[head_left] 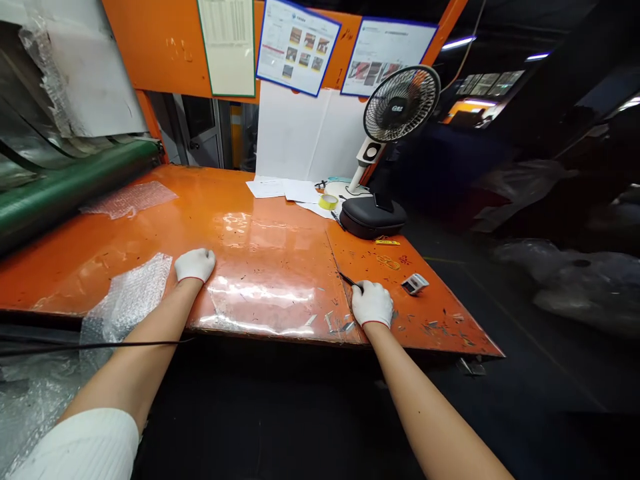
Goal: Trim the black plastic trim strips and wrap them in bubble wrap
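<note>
Both my hands wear white gloves and rest on the orange table (280, 257). My left hand (195, 265) is closed beside a sheet of bubble wrap (140, 287); what it holds, if anything, is hidden. My right hand (373, 303) is closed around a thin dark pointed tool (349, 279) near the table's front edge. The tool's tip points away to the left. To the right of that hand lies a small white and black object (415, 284), and small scraps are scattered around.
At the back right stand a fan (371, 152) and a black case (373, 217). Yellow tape (328, 201) and papers (270, 187) lie near them. A green roller (80, 180) borders the left; another bubble wrap piece (131, 199) lies beside it.
</note>
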A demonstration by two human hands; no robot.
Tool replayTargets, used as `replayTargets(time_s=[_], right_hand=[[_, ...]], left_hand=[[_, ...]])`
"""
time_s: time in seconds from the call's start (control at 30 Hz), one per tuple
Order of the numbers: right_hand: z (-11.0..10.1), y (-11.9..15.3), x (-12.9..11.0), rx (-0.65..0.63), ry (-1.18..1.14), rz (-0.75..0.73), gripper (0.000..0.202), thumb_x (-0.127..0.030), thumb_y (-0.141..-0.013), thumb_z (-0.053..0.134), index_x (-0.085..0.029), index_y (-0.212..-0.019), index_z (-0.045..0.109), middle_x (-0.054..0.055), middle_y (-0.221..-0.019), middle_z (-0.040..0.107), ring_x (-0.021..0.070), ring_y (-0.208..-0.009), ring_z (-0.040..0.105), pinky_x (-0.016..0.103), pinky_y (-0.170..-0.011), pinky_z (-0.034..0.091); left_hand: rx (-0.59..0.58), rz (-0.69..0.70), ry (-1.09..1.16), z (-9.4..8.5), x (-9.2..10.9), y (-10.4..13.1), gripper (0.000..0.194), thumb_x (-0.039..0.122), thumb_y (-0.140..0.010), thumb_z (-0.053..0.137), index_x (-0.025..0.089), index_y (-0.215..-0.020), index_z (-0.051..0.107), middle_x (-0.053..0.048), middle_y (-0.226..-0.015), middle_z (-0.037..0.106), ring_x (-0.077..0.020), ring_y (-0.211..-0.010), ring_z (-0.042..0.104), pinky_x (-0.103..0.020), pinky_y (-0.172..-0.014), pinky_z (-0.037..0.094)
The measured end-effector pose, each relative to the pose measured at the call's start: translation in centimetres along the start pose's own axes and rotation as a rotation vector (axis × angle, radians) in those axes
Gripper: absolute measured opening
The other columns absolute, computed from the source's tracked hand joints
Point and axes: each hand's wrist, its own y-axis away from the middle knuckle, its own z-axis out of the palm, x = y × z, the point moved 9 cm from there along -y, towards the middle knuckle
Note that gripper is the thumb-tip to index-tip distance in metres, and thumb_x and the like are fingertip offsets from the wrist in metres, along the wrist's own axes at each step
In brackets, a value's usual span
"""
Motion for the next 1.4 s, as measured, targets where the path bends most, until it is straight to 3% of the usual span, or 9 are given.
replayTargets(time_s=[0.13,0.5,0.87,1.07,1.4], right_hand=[[-0.1,0.0,0.4,0.041,-0.045,0.014,0.045,-0.034,-0.111,0.043,-0.015,-0.129,0.079,0.022,-0.125,0.075,0.0357,-0.118,0.069,0.044,-0.099,0.051],[0.3,-0.2,0.5,0.004,-0.025,0.014,0.045,-0.036,-0.109,0.047,-0.015,-0.128,0.081,0.022,-0.125,0.074,0.0362,-0.119,0.068,0.044,-0.103,0.051],[1.3,-1.5,3.2,0.107,-0.255,0.087,0.048,-0.032,-0.105,0.045,-0.007,-0.127,0.079,0.023,-0.125,0.077,0.0356,-0.117,0.069,0.042,-0.099,0.051],[1.2,-1.0,1.4,0.030,-0.060,0.000,0.040,-0.034,-0.106,0.053,-0.014,-0.125,0.082,0.021,-0.119,0.077,0.0349,-0.112,0.069,0.042,-0.100,0.049],[1.1,-0.9,1.6,0.014,-0.068,0.033,0.038,-0.036,-0.107,0.055,-0.017,-0.126,0.083,0.018,-0.122,0.077,0.0328,-0.113,0.069,0.042,-0.101,0.050]], left_hand=[[0.000,0.002,-0.007,-0.1,0.1,0.1,0.056,0.040,-0.104,0.036,0.016,-0.116,0.086,-0.020,-0.121,0.080,-0.0397,-0.114,0.075,-0.039,-0.080,0.052],[0.004,-0.011,0.022,0.1,-0.2,-0.1,0.054,0.039,-0.103,0.039,0.016,-0.119,0.086,-0.021,-0.124,0.080,-0.0395,-0.114,0.075,-0.041,-0.085,0.054],[0.014,-0.020,0.032,0.4,-0.3,-0.3,0.056,0.041,-0.104,0.038,0.016,-0.121,0.086,-0.021,-0.123,0.080,-0.0385,-0.114,0.076,-0.041,-0.087,0.056],[0.005,-0.014,0.028,0.3,-0.2,-0.2,0.055,0.039,-0.103,0.038,0.016,-0.120,0.085,-0.020,-0.124,0.080,-0.0377,-0.115,0.076,-0.040,-0.085,0.056],[0.012,-0.009,0.019,0.4,-0.3,-0.2,0.057,0.041,-0.104,0.036,0.018,-0.122,0.086,-0.019,-0.124,0.080,-0.0384,-0.116,0.076,-0.041,-0.086,0.056]])
